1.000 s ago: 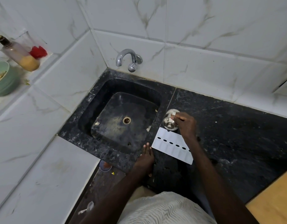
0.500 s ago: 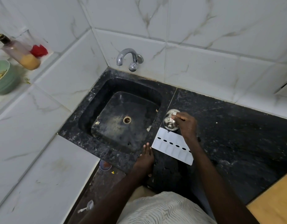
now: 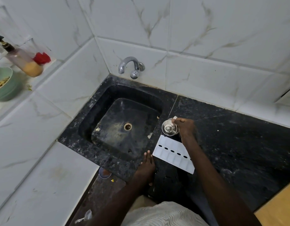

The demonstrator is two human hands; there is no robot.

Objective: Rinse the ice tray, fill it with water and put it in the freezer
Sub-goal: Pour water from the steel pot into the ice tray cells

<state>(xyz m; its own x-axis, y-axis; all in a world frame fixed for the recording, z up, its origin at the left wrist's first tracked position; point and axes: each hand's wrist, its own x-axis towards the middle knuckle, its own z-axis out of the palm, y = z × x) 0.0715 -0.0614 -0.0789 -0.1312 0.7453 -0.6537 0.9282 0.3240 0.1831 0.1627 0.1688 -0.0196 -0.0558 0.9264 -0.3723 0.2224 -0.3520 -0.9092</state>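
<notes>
Little has moved since a second ago: the right hand (image 3: 185,128) stays curled around the small shiny metal vessel (image 3: 169,128) on the black counter (image 3: 238,144), though its fingers now sit a touch higher over the rim, pinching a small white bit against it. What that white bit is I cannot tell at this size. The left hand (image 3: 147,165) rests as before, flat and fingers together, holding nothing, on the counter's front edge just beside the near corner of the white ice tray (image 3: 172,154). The tray lies flat on the counter, right of the dark sink (image 3: 124,124) and touching or nearly touching the vessel's near side; the right forearm crosses over its far end. The chrome tap (image 3: 130,66) juts from the tiled wall above the sink, with no water visible. A green bowl (image 3: 4,85) stands on the ledge at far left.
</notes>
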